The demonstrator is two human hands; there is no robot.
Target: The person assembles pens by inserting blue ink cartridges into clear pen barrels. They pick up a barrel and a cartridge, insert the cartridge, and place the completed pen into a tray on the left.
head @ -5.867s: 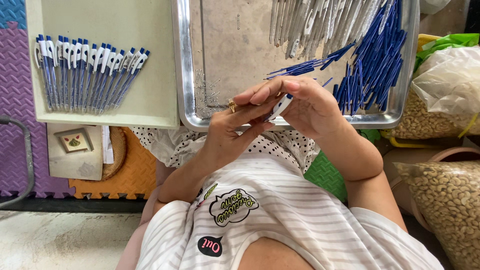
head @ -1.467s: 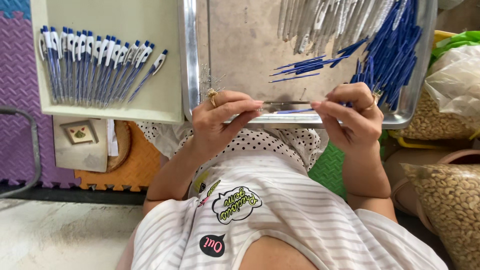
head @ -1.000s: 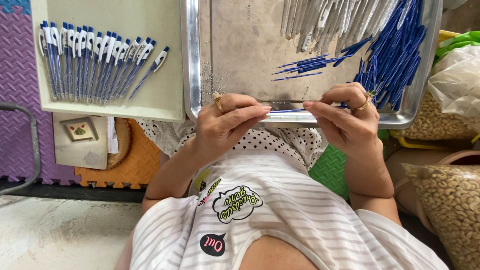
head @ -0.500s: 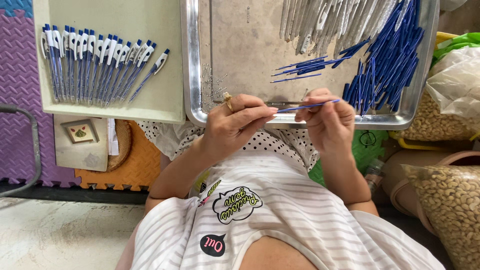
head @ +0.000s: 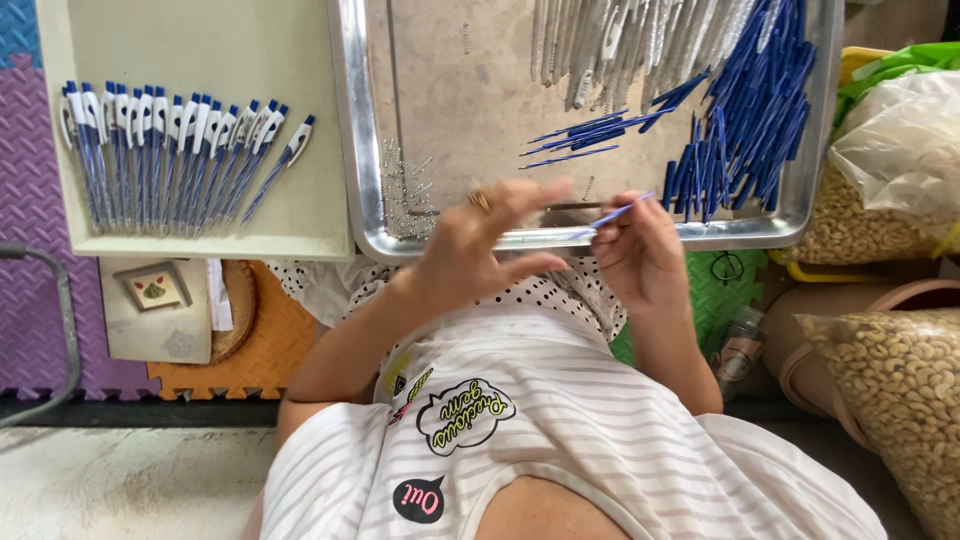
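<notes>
My right hand [head: 640,250] pinches a thin blue pen refill [head: 618,212] at the near rim of a metal tray [head: 400,150]. Beside it my left hand [head: 490,245] is blurred, fingers spread, holding nothing that I can see; a ring sits on one finger. Inside the tray lie a pile of blue pen barrels [head: 750,110], a few loose blue refills [head: 585,135], grey-white pen parts [head: 620,40] and small metal springs [head: 405,185]. Left of it, a cream tray [head: 200,30] carries a row of finished blue-and-white pens [head: 170,150].
Bags of pale nuts [head: 890,400] and a clear plastic bag [head: 900,140] stand at the right. Purple and orange foam mats [head: 30,300], a small square tile [head: 155,290] and a grey metal bar [head: 60,340] lie at the left. My striped shirt fills the bottom.
My hands held a pen part together at the tray's rim. Now the left hand has let go and opened, moving, while the right keeps the blue refill.
</notes>
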